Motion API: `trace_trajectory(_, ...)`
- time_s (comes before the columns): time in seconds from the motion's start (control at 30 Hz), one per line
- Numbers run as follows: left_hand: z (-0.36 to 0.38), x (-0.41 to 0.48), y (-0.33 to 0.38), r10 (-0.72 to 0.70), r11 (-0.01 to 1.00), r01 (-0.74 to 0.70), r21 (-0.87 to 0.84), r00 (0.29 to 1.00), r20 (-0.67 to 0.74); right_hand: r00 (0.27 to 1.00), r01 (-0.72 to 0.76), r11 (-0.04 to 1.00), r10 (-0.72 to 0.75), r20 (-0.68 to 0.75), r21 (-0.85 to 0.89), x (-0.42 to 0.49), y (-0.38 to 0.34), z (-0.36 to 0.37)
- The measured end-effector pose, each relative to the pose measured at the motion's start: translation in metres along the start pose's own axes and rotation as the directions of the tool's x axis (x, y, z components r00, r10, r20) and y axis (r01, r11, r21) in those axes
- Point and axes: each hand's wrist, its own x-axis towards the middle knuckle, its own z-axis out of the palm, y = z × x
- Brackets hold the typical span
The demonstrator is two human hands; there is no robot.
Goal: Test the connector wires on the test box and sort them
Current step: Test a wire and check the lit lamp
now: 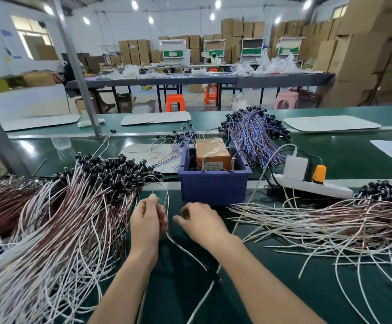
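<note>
A: Item: connector wire (178, 245). Location?
B: On the bench (283, 288), at 6 o'clock from the test box (210, 152). The left hand (147, 220) pinches it. Long axis runs 11 to 5 o'clock, upper end looping toward 12.
A: And the right hand (199, 223)?
B: Fingers curled; any contents are hidden. The wire's lower end is indistinct between the forearms.
</note>
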Motion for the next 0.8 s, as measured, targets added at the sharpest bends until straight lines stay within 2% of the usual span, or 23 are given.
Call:
trace_trajectory(0.1,-0.001,-0.001,-0.009,0.127,0.962,-0.089,0.257,0.983,-0.134,1.0,-0.001,0.998,0.001,0.001,-0.066,0.011,-0.011,0.014)
trace_trajectory(0.17,0.001,-0.002,-0.011,0.087,0.957,-0.042,0.288,0.985,-0.148,1.0,0.0,0.994,0.0,-0.004,-0.111,0.013,-0.013,0.02)
trace_trajectory(0.27,0.006,0.001,-0.009,-0.087,0.995,0.092,0.034,0.988,-0.127,1.0,0.009,0.993,-0.01,-0.01,-0.119,0.01,-0.014,0.025)
trace_trajectory(0.37,0.008,0.003,-0.008,-0.229,0.966,0.213,-0.144,0.968,-0.106,1.0,0.017,0.999,-0.018,-0.015,-0.039,0.006,-0.014,0.023)
trace_trajectory(0.47,0.008,0.003,-0.007,-0.297,0.932,0.274,-0.237,0.953,-0.066,1.0,-0.025,0.974,0.022,0.016,0.227,0.004,-0.011,0.014)
trace_trajectory(0.53,0.009,-0.001,-0.004,-0.321,0.913,0.306,-0.269,0.947,-0.011,0.999,-0.053,0.897,0.047,0.025,0.44,0.003,-0.005,0.008)
trace_trajectory(0.63,0.012,-0.006,-0.004,-0.242,0.954,0.236,-0.183,0.97,-0.006,0.999,-0.046,0.755,0.027,0.039,0.654,-0.002,0.005,0.004)
trace_trajectory(0.7,0.013,-0.011,-0.003,-0.159,0.983,0.157,-0.096,0.987,-0.013,1.0,0.013,0.781,-0.016,-0.001,0.624,-0.009,0.012,0.004)
trace_trajectory(0.8,0.013,-0.015,0.003,-0.06,0.996,0.062,-0.067,0.998,0.022,0.986,0.157,0.873,-0.11,-0.128,0.461,-0.019,0.022,0.006)
